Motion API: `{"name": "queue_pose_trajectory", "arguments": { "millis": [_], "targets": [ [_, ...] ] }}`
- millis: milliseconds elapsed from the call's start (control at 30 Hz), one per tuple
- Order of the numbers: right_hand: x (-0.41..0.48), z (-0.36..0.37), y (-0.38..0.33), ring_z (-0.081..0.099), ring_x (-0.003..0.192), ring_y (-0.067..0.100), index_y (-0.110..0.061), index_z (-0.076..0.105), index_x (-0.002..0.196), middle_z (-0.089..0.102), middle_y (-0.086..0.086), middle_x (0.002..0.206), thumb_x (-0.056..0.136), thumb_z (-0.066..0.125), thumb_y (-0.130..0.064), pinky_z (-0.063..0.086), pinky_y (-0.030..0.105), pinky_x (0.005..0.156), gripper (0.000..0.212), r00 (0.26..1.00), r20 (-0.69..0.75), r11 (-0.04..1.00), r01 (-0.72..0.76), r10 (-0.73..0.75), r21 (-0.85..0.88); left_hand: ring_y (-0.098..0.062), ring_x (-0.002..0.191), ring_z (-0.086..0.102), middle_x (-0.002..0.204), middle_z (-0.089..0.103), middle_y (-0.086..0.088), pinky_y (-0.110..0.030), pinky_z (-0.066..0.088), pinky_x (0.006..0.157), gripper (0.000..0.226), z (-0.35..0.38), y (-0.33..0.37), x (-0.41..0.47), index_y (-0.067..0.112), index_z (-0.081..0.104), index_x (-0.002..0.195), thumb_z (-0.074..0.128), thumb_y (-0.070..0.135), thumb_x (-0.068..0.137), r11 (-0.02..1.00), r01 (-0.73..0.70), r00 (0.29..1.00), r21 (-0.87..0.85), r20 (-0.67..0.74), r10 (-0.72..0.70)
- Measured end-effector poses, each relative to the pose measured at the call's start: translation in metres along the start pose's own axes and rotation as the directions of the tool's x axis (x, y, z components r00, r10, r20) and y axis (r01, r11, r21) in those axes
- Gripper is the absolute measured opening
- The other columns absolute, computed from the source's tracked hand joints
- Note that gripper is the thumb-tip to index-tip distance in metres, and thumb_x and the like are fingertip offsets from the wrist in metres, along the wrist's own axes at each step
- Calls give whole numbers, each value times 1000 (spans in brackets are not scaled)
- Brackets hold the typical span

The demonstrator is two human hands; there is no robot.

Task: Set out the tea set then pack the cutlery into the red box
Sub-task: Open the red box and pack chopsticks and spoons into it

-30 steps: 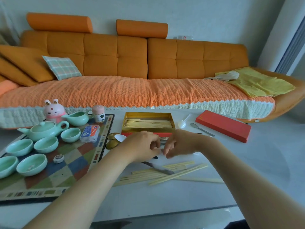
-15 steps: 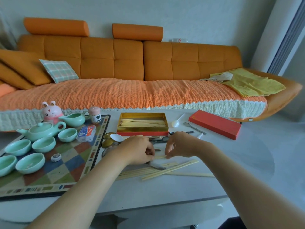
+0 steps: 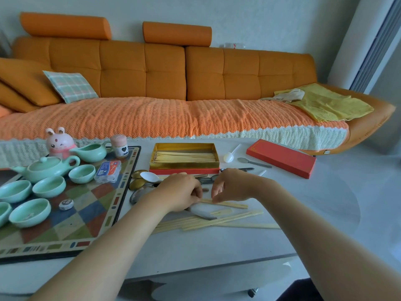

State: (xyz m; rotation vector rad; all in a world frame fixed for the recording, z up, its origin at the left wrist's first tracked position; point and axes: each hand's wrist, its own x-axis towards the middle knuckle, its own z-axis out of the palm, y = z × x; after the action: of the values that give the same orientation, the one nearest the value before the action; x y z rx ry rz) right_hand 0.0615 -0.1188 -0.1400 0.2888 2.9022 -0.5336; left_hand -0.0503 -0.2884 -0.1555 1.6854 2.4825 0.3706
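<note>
Left hand (image 3: 180, 192) and right hand (image 3: 233, 185) each in a pinching grip, apparently, on a chopstick pair (image 3: 230, 204), near the tabletop (image 3: 217, 246), open red box (image 3: 184, 171) just beyond

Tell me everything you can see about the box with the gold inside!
The box is a shallow rectangle, red outside and shiny gold inside, probably card. It is open and lies flat on the white table, just right of the chequered mat. Pale wooden chopsticks lie lengthwise in it. A matching red lid lies apart, to the right. Spoons lie close to its front wall.
</note>
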Motion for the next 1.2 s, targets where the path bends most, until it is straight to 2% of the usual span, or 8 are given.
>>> {"name": "queue_pose_trajectory", "arguments": {
  "millis": [133, 233, 467, 567, 667, 833, 1067, 1200],
  "targets": [
    [0, -3, -2, 61, 85, -1, -37, 70, 84, 65, -21, 88, 89, 65, -32, 46, 22, 80, 9, 1000, -5, 1000, -4, 4, 17, -13, 100, 52, 103, 60, 11, -30, 42, 83, 8, 4, -1, 4, 28, 66, 100, 60, 29, 95, 1000, -20, 999, 13, -39, 21],
    [-1, -10, -1, 67, 75, 8, -30, 66, 83, 70, -11, 83, 94, 58, -25, 54, 26, 74, 14, 998, -56, 994, -14, 20, 110, -11, 93, 55, 102, 59, 12, -32, 48, 78, 7, -2, -6, 6, 30, 60, 103, 56, 30, 98, 990, 27, 997, -142, -71, -37],
    [19, -22, 0, 58, 63, 13, -27, 72, 105, 67, -6, 82, 98, 50, -11, 48, 26, 60, 27, 922, -377, 971, 10, 83, 240, -11, 62, 56, 91, 63, 12, -31, 46, 58, 12, -31, -28, 12, 31, 62, 105, 52, 32, 100, 974, 108, 947, -198, -278, -161],
    [38, -25, -7, 55, 55, 15, -26, 71, 111, 68, 0, 92, 99, 40, -4, 41, 20, 48, 40, 889, -444, 971, -2, 111, 238, -15, 93, 59, 105, 63, 11, -33, 45, 79, 14, -38, -49, 18, 29, 66, 108, 56, 29, 98, 987, 132, 880, -95, -447, -161],
    [60, -27, -16, 53, 58, 12, -25, 68, 119, 64, 0, 104, 99, 33, -2, 36, 18, 46, 46, 844, -503, 969, -69, 184, 239, -22, 116, 46, 122, 57, 4, -38, 38, 93, 28, -33, -71, 24, 27, 62, 124, 59, 27, 96, 979, 198, 835, 38, -530, -148],
    [94, -26, -21, 55, 82, 19, -21, 66, 126, 61, 5, 122, 89, 32, 10, 46, 29, 66, 58, 836, -494, 970, -179, 237, 163, -21, 133, 36, 145, 42, 4, -38, 32, 106, 45, -26, -92, 28, 22, 45, 144, 48, 33, 101, 975, 219, 889, 44, -420, -181],
    [126, -21, -18, 61, 92, 25, -17, 67, 123, 63, 7, 119, 86, 34, 12, 53, 32, 75, 56, 885, -402, 972, -214, 236, 99, -17, 140, 35, 154, 40, 5, -40, 24, 114, 60, -23, -100, 37, 24, 44, 146, 24, 57, 101, 978, 201, 970, 61, -153, -190],
    [131, -19, -12, 59, 85, 14, -21, 63, 130, 64, 2, 121, 91, 40, -1, 45, 19, 70, 50, 878, -424, 974, -177, 220, 139, -17, 138, 35, 151, 44, 8, -44, 29, 110, 67, -21, -104, 44, 30, 47, 143, 14, 65, 97, 962, 227, 974, 151, -53, -221]
  ]
}}
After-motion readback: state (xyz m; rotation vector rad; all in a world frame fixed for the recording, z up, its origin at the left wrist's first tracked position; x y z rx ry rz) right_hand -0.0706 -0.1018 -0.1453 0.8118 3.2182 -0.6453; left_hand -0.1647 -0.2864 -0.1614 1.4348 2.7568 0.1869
